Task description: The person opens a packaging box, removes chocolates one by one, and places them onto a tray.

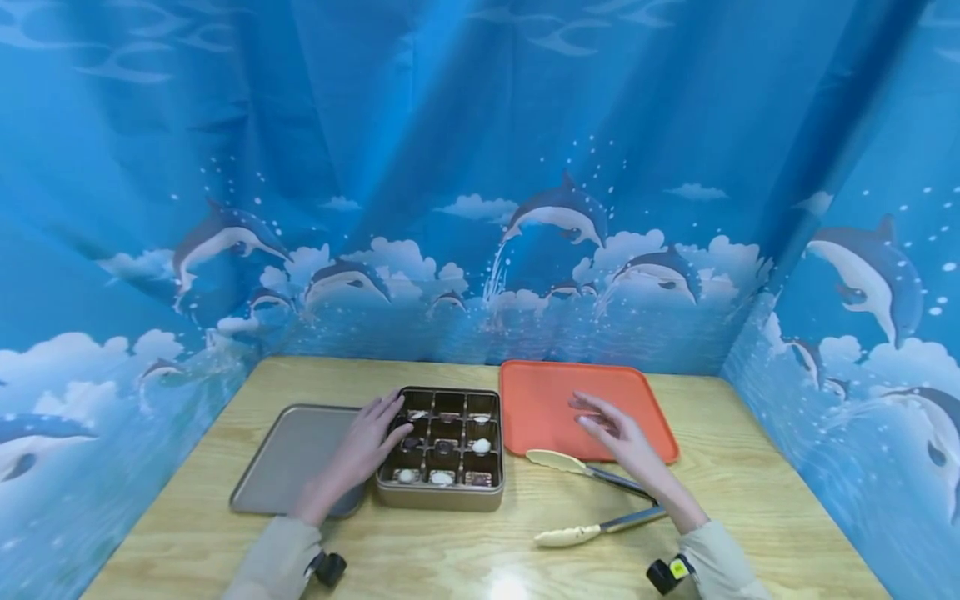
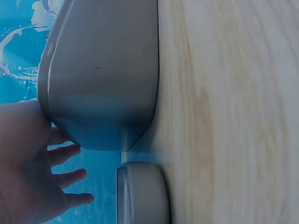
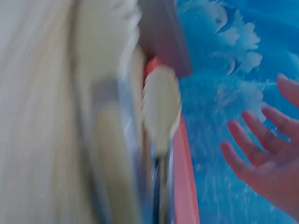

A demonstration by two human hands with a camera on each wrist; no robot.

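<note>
A bronze-coloured metal box [image 1: 441, 497] stands mid-table, its inside divided into several square compartments holding small dark and white pieces. My left hand [image 1: 365, 444] is at the box's left side, fingers spread, with fingertips right at the rim; the left wrist view shows the hand [image 2: 32, 168] beside the box's corner. Over the orange tray's front part hovers my right hand [image 1: 621, 433], fingers loosely extended and holding nothing. Below it lie tongs [image 1: 633, 521] with cream scalloped tips, spread apart on the table; in the right wrist view one cream tip [image 3: 161, 102] shows near the hand [image 3: 266, 154].
Left of the box lies a flat grey-brown lid [image 1: 288, 458], partly under my left forearm. The orange tray [image 1: 540, 408] sits at the back right, next to the box. A blue dolphin-print curtain [image 1: 450, 208] encloses the wooden table [image 1: 435, 554] at the back and sides.
</note>
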